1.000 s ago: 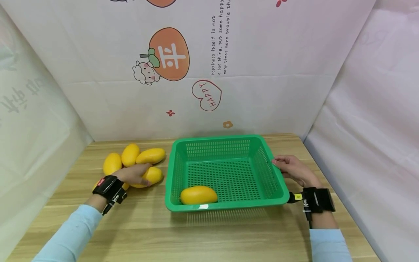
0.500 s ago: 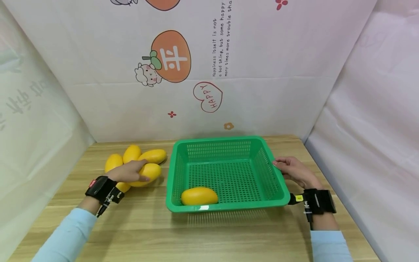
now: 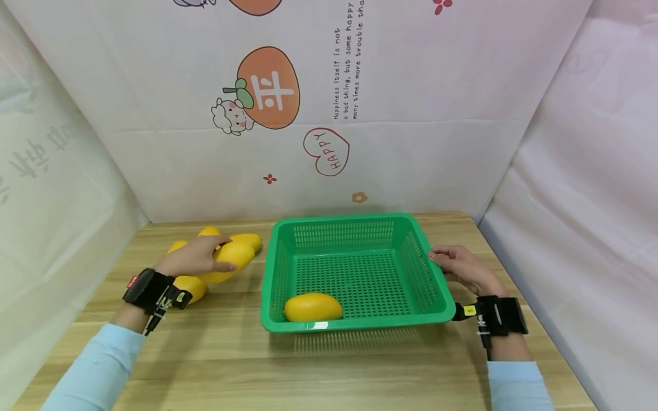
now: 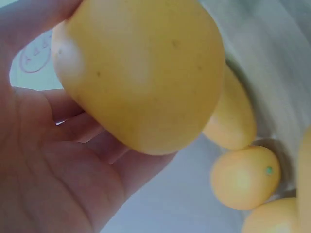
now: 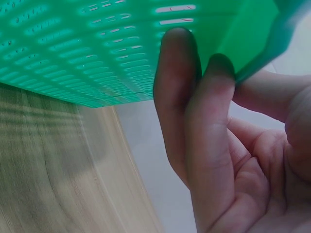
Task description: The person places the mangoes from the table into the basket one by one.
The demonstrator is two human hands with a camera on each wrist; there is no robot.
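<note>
My left hand (image 3: 192, 255) grips a yellow mango (image 3: 237, 256) above the other mangoes at the left of the table. In the left wrist view the thumb and fingers curve round the mango (image 4: 141, 73), with other mangoes behind it. A green plastic basket (image 3: 354, 325) stands in the middle, one mango (image 3: 312, 307) lying in its near left corner. My right hand (image 3: 465, 268) pinches the basket's right rim. Seen from the right wrist, two fingers (image 5: 209, 131) press the outside of the slotted wall and the thumb reaches over the rim.
Several mangoes (image 3: 190, 285) lie close together on the wooden table (image 3: 231, 365), partly hidden by the left hand. Printed white cloth (image 3: 411, 142) rises behind the table, and white sheets (image 3: 581, 217) hang at both sides.
My left hand has taken hold of the mango and raised it, shifting slightly up and left in the head view. The right hand and basket stay almost in place.
</note>
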